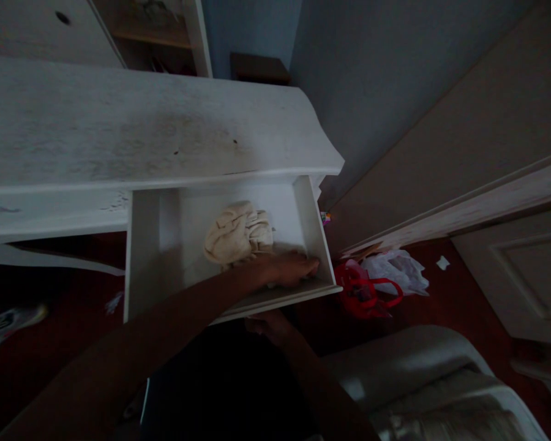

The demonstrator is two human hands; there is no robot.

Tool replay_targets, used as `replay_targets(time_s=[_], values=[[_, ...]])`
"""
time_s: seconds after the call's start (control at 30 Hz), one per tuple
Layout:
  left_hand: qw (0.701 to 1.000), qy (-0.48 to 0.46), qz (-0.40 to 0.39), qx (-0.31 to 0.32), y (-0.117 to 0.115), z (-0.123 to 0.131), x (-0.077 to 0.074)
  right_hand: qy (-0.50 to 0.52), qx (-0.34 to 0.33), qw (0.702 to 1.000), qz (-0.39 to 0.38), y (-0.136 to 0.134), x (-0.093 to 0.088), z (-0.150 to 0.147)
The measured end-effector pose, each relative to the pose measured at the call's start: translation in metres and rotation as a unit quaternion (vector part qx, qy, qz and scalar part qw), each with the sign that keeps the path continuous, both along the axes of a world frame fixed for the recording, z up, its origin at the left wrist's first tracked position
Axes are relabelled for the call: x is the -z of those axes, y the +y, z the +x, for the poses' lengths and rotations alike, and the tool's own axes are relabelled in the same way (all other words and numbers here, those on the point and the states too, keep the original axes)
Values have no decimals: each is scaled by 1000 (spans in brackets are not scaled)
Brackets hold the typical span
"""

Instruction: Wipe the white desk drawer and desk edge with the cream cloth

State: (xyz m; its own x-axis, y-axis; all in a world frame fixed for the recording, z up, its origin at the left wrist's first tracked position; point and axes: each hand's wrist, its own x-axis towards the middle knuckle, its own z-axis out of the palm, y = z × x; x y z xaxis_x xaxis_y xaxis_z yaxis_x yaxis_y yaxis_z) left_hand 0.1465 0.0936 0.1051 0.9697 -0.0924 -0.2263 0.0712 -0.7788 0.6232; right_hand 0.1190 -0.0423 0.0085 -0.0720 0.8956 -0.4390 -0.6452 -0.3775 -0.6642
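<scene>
A white drawer is pulled out of a worn white desk. My left hand reaches down inside it, at the front right corner, fingers bent towards the right side wall. Something small and pale shows under the palm; I cannot make out what it is. A crumpled cream cloth lies on the drawer bottom, just behind my left wrist. Outside, my right hand is at the drawer's front, below its top edge. Its fingers look curled, and whatever they grip is hidden in shadow.
A red bag and a white plastic bag lie on the dark red floor, right of the drawer. A pale padded seat stands at the lower right. The blue-grey wall rises beside the desk. A shoe is at the left.
</scene>
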Motion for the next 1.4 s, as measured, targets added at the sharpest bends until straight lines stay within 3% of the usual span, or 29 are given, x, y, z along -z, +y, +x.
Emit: replay_targets(time_s=[0.2, 0.4, 0.63, 0.73, 0.87, 0.97, 1.07, 1.23, 1.4], values=[[998, 38, 55, -9, 10, -20, -10, -1, 11, 1000, 0, 0, -2, 0], [995, 62, 80, -22, 26, -60, -9, -12, 4, 1000, 11, -1, 1, 1], [984, 104, 50, -139, 40, -124, -19, -18, -9, 1000, 20, -3, 6, 3], [978, 38, 55, -197, 50, -155, -28, -28, -16, 999, 27, -4, 3, 6], [947, -53, 128, -288, 62, -183, -44, -29, -34, 998, 36, -5, 2, 8], [916, -98, 208, -328, 66, -187, -47, -34, -34, 998, 32, -6, 3, 9], [902, -90, 265, -329, 65, -184, -38, -34, -37, 998, 36, -7, 2, 9], [904, 56, 282, -316, 60, -183, -17, -35, -31, 999, 15, -8, -3, 8], [896, 106, 267, -338, 52, -186, -19, -44, -39, 998, 9, -7, -5, 9]])
